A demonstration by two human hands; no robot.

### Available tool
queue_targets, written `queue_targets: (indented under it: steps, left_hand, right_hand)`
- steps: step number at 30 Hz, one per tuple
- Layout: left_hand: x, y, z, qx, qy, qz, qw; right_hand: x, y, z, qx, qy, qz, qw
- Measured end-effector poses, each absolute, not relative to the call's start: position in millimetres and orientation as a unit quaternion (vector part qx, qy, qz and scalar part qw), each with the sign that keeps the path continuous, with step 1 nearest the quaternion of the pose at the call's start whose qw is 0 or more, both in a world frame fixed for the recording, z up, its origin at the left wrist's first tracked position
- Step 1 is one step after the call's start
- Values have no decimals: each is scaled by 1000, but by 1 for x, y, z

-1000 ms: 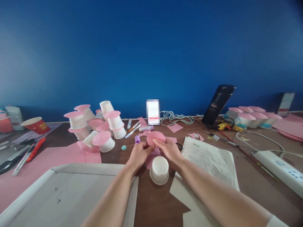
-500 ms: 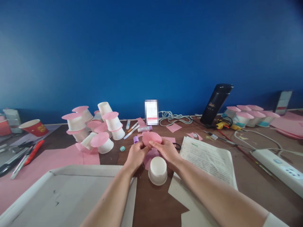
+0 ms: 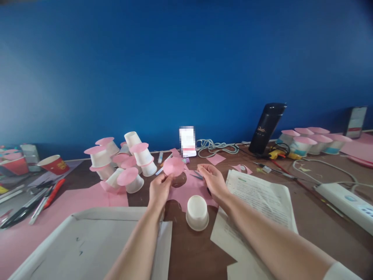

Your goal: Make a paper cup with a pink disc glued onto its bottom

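My left hand (image 3: 159,189) pinches the lower edge of a pink paper disc (image 3: 173,166) and holds it up above the desk. Off to the right, my right hand (image 3: 214,179) is apart from the disc, thumb and fingers drawn together; whether anything small is between them cannot be made out. A scissor blade (image 3: 197,176) shows beside its fingers, the handles mostly hidden behind the hand. Beneath both hands lies a pink paper sheet (image 3: 186,194) with rounded cut-outs. Nearer to me, a white paper cup (image 3: 197,212) stands upside down on the brown desk.
Several white cups with pink discs (image 3: 128,177) are stacked at the left. Near them lie a red cup (image 3: 54,165), cutters (image 3: 39,206) and a white tray (image 3: 87,233). Rightward are printed sheets (image 3: 259,198), a black flask (image 3: 267,128), a power strip (image 3: 344,206) and more disc-topped cups (image 3: 303,146).
My right hand has let go of the pink disc and moved right. My left hand has carried the disc slightly left. The view has shifted a little, and more of the cut pink sheet shows.
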State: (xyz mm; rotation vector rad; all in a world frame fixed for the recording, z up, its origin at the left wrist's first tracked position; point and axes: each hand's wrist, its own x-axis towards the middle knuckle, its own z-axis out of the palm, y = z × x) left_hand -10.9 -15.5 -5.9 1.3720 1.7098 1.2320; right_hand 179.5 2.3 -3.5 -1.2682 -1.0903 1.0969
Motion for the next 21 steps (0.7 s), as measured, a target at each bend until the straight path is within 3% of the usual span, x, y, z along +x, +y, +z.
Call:
queue_targets:
  steps: [7, 14, 21]
  left_hand:
    - [0, -18, -10, 607, 633, 340, 341]
    - [-3, -9, 10, 633, 657, 399, 95]
    - [8, 61, 31, 723, 684, 77, -67]
  right_hand:
    - [183, 8, -11, -534, -450, 456, 552]
    - [195, 17, -9, -505, -418, 433, 619]
    - [193, 26, -23, -489, -491, 358, 626]
